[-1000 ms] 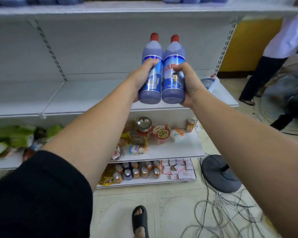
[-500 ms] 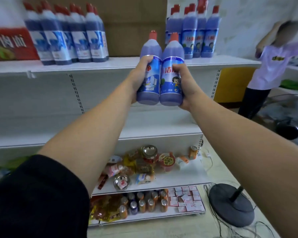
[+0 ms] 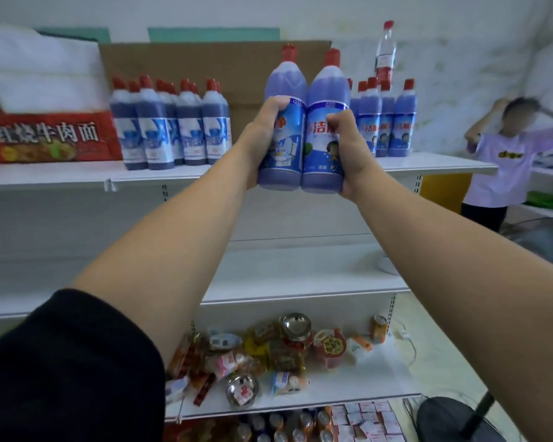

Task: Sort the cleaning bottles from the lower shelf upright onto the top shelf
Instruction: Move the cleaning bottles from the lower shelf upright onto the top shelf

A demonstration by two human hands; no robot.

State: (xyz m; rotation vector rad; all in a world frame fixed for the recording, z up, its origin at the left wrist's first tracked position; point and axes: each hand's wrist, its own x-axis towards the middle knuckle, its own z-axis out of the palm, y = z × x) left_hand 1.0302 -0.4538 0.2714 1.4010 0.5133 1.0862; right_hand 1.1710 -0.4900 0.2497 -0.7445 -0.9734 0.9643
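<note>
Your left hand point(image 3: 262, 138) grips one purple cleaning bottle point(image 3: 286, 87), fingers point(image 3: 276, 106) curled round its label. Your right hand point(image 3: 351, 154) grips a second purple bottle point(image 3: 326, 87) the same way, its fingers point(image 3: 334, 119) closed across the label front. Both bottles are upright, red caps up, their sides touching. They are at the centre of the frame, held in front of the top shelf point(image 3: 87, 175), with their bases level with its front edge.

On that shelf, a left group of bottles point(image 3: 170, 129) stands upright at centre left, and a right group of bottles point(image 3: 385, 122) stands upright at centre right. The held pair lines up with the gap between the two groups. A red noodle carton point(image 3: 45, 138) sits at the far left of the shelf, and a cardboard sheet point(image 3: 189, 62) stands behind. A clear bottle point(image 3: 385, 52) rises above the right group.

A lower shelf point(image 3: 348, 387) at bottom centre carries jumbled snacks. Another person point(image 3: 508, 161) stands at the right edge.
</note>
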